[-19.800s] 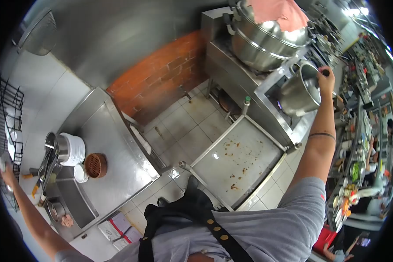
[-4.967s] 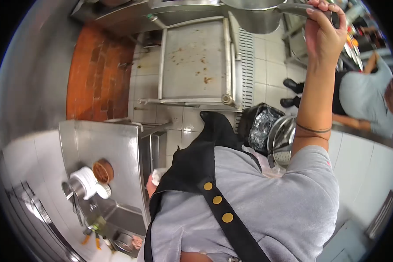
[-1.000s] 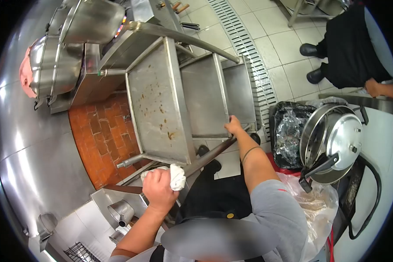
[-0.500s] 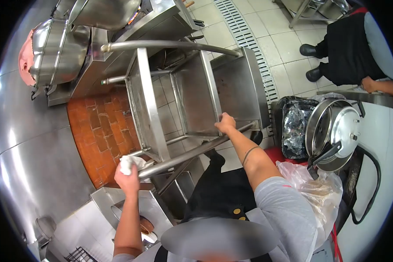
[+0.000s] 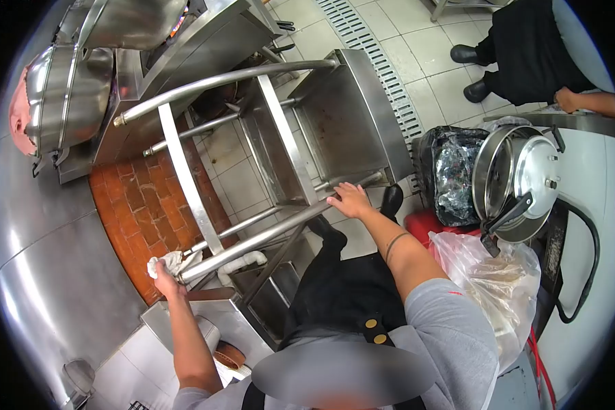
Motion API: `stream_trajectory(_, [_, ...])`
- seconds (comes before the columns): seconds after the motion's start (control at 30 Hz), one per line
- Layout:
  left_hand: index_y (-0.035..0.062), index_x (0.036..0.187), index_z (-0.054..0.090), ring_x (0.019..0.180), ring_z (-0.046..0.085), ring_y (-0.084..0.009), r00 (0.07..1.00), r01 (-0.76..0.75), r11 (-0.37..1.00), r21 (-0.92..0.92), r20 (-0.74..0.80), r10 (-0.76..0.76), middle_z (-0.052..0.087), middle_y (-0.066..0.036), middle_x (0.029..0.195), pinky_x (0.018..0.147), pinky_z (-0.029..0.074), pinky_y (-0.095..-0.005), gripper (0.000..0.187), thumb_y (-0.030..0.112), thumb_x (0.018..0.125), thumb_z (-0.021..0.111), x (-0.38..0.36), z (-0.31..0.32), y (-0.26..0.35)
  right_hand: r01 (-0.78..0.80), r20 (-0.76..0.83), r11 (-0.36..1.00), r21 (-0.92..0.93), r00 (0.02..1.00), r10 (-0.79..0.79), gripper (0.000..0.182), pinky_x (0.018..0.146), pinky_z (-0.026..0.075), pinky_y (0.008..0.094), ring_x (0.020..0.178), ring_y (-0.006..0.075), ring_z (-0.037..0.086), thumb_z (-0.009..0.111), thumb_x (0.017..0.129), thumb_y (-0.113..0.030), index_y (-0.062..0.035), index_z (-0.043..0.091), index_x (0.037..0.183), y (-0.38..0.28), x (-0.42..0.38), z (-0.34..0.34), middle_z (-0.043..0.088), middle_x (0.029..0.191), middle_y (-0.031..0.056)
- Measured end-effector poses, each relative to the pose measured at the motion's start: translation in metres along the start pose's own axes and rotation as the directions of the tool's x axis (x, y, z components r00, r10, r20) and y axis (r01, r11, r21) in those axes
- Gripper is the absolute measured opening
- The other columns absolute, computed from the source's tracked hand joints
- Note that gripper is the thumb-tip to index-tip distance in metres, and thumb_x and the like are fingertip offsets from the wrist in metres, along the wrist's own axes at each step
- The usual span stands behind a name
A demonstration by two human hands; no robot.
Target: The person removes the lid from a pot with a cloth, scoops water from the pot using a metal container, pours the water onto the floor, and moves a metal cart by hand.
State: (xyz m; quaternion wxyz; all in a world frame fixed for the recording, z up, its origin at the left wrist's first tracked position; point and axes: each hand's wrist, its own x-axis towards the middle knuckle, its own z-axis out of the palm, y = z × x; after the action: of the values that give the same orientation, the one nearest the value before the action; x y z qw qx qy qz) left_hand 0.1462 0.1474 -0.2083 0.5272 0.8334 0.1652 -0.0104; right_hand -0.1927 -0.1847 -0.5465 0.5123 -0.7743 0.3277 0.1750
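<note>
A stainless steel stand [image 5: 272,174] with tubular legs and crossbars is tipped on its side in front of me. At the near leg's left end, my left hand [image 5: 165,279] is closed on a white cloth [image 5: 174,262], beside the leg's tip. My right hand [image 5: 350,201] lies over the same leg further right, close to a crossbar, fingers stretched out and slightly apart. A white pipe [image 5: 242,264] shows just under the leg.
Large metal pots [image 5: 75,96] stand at upper left. Brick-patterned surface [image 5: 143,212] lies beyond my left hand. At right are a pressure cooker [image 5: 533,181], a black plastic-wrapped bundle [image 5: 454,178] and a clear bag [image 5: 492,280]. Another person [image 5: 540,61] stands near the floor drain [image 5: 372,55].
The stand has shifted left and tilted in view. My left hand moved left and down with the cloth. My right hand has loosened from the crossbar and now lies on the leg.
</note>
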Motion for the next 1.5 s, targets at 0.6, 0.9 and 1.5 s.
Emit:
stream_trajectory(0.6, [-0.0019, 0.111, 0.059, 0.088, 0.069, -0.0292, 0.983, 0.173, 0.98, 0.094, 0.037, -0.177, 0.068, -0.013, 0.1, 0.08, 0.058, -0.044, 0.034, 0.02, 0.086, 0.062, 0.103, -0.027, -0.022, -0.109, 0.372, 0.977, -0.185, 0.912, 0.172, 0.072, 0.098, 0.049, 0.0424, 0.121, 0.0339, 0.06, 0.06, 0.077, -0.015, 0.0019, 0.04, 0.144, -0.095, 0.097, -0.048, 0.063, 0.125, 0.023])
stream_trajectory(0.9, [0.001, 0.118, 0.056, 0.09, 0.068, -0.0283, 0.988, 0.151, 0.973, 0.173, 0.019, -0.156, 0.066, -0.013, 0.102, 0.078, 0.058, -0.0443, 0.034, 0.019, 0.089, 0.061, 0.138, -0.049, -0.048, -0.19, 0.286, 0.932, -0.31, 0.916, 0.282, 0.069, 0.091, 0.053, 0.0408, 0.119, 0.031, 0.061, 0.062, 0.083, -0.011, -0.0012, 0.038, 0.147, -0.123, 0.087, -0.06, 0.061, 0.13, 0.0171])
stream_trajectory(1.5, [0.0028, 0.126, 0.054, 0.093, 0.067, -0.0263, 0.985, 0.169, 0.978, 0.123, 0.014, -0.172, 0.066, -0.011, 0.108, 0.082, 0.057, -0.042, 0.04, 0.019, 0.091, 0.061, 0.126, -0.053, -0.051, -0.356, -0.144, 0.93, -0.094, 0.929, 0.341, 0.034, 0.093, 0.051, 0.045, 0.107, 0.036, 0.065, 0.06, 0.083, -0.029, -0.0104, 0.069, 0.111, 0.003, 0.064, -0.082, 0.07, 0.109, 0.016])
